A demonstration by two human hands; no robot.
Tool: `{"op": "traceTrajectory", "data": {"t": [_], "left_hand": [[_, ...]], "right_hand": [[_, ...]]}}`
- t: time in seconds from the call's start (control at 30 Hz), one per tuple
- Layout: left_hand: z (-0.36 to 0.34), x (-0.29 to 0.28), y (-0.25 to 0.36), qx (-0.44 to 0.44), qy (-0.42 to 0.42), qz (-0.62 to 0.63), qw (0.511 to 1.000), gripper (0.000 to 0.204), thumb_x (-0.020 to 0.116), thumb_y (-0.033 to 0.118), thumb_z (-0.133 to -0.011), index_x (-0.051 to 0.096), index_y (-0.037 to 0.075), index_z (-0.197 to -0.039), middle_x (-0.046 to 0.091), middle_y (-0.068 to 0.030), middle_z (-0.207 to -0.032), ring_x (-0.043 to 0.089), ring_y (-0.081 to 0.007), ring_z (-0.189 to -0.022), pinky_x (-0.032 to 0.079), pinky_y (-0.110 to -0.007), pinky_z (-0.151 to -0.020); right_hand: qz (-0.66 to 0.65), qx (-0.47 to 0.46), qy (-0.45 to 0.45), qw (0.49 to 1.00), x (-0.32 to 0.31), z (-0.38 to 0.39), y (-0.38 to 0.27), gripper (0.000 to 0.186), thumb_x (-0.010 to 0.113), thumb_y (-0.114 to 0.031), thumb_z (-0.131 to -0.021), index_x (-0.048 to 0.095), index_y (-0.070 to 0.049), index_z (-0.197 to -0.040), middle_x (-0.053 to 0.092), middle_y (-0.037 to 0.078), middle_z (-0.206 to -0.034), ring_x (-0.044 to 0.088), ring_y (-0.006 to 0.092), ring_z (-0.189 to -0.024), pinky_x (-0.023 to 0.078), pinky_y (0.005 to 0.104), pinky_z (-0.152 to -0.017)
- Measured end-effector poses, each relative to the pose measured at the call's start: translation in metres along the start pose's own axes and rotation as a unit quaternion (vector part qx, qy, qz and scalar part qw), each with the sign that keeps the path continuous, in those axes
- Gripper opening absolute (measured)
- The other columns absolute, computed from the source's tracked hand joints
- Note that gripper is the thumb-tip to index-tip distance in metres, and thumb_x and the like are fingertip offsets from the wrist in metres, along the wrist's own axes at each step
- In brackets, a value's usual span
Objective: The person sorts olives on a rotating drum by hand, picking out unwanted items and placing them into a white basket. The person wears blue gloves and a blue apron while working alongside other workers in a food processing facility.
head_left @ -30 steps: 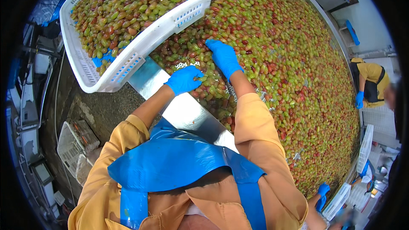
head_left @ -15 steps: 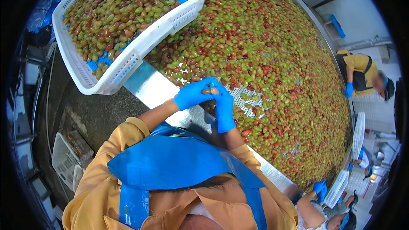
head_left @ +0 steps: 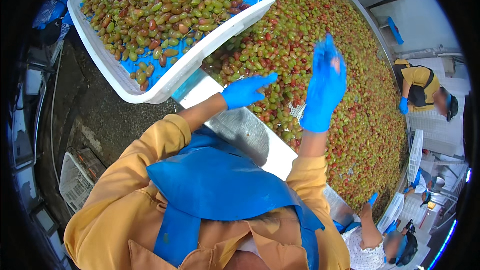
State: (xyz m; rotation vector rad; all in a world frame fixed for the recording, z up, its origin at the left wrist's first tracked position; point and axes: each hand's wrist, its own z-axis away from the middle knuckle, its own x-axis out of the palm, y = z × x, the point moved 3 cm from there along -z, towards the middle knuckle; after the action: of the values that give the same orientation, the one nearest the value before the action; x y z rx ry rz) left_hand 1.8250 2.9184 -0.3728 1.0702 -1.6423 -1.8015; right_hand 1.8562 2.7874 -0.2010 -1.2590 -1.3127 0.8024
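In a blue glove, my left hand [head_left: 246, 91] hovers just past the metal table edge [head_left: 250, 132], its fingers stretched to the right and nothing seen in them. Further right and higher, my right hand [head_left: 324, 92], also gloved in blue, reaches out over the grapes with long straight fingers, slightly smeared by motion. A pinkish patch shows near its fingertips; I cannot tell what it is. Beneath both hands spreads a thick layer of loose green and red grapes [head_left: 365, 125]. A bit of perforated white surface [head_left: 297, 111] peeks through beside my right hand.
A white plastic crate [head_left: 187, 67] lined in blue holds more grapes [head_left: 165, 12] at the upper left. Another white crate [head_left: 72, 182] sits on the dark floor [head_left: 120, 130]. Across the table stands a person in yellow [head_left: 422, 85]; another person [head_left: 365, 247] works at the lower right.
My hands, earlier together at a grape near the table edge, have parted. The right moved up and right over the grapes. The crate appears further right in view.
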Motion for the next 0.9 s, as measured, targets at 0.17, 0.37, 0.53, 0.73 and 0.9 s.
{"op": "traceTrajectory", "data": {"t": [0.17,0.37,0.53,0.73,0.9], "left_hand": [[-0.021,-0.053,-0.036,0.052,0.097,-0.353,0.929,0.052,0.061,0.019,-0.080,0.049,0.016,-0.130,0.053,-0.0169,-0.123,0.054,-0.0346,-0.106,0.045,-0.042,-0.090],[-0.019,-0.053,-0.075,-0.027,-0.011,-0.389,0.921,0.033,0.063,0.019,-0.079,0.064,0.013,-0.111,0.058,-0.0144,-0.107,0.057,-0.0339,-0.094,0.048,-0.043,-0.083],[-0.009,-0.060,-0.080,-0.026,0.047,-0.349,0.936,0.027,0.062,0.026,-0.084,0.064,0.010,-0.105,0.055,-0.0176,-0.094,0.055,-0.0351,-0.091,0.047,-0.043,-0.078],[-0.009,-0.070,-0.102,-0.004,0.080,-0.229,0.970,0.022,0.056,0.023,-0.090,0.065,0.007,-0.104,0.061,-0.0137,-0.100,0.060,-0.0287,-0.092,0.047,-0.037,-0.082],[-0.015,-0.100,-0.126,-0.078,0.121,0.024,0.989,0.027,0.053,0.030,-0.093,0.065,0.014,-0.110,0.064,0.0039,-0.099,0.053,-0.0068,-0.074,0.043,-0.023,-0.061]], "right_hand": [[0.132,-0.140,-0.183,0.964,0.113,0.002,-0.025,0.039,0.059,-0.020,-0.090,0.055,-0.002,-0.124,0.060,0.009,-0.115,0.056,0.0202,-0.109,0.044,0.0332,-0.093],[0.336,0.064,-0.140,0.929,-0.033,0.058,0.070,0.028,0.058,-0.020,-0.090,0.062,-0.005,-0.113,0.064,0.012,-0.107,0.060,0.0256,-0.101,0.047,0.0347,-0.088],[0.645,0.028,-0.075,0.760,-0.152,0.159,0.107,0.026,0.057,-0.016,-0.084,0.063,-0.006,-0.108,0.063,0.015,-0.110,0.059,0.0319,-0.102,0.046,0.0395,-0.087],[0.722,-0.012,-0.018,0.692,-0.169,0.190,0.126,0.026,0.048,-0.027,-0.088,0.062,-0.006,-0.079,0.062,0.014,-0.079,0.059,0.0329,-0.076,0.045,0.0440,-0.067],[0.682,-0.035,-0.054,0.728,-0.162,0.187,0.135,0.027,0.052,-0.028,-0.085,0.059,-0.006,-0.073,0.061,0.015,-0.073,0.059,0.0336,-0.070,0.044,0.0452,-0.062]]}}
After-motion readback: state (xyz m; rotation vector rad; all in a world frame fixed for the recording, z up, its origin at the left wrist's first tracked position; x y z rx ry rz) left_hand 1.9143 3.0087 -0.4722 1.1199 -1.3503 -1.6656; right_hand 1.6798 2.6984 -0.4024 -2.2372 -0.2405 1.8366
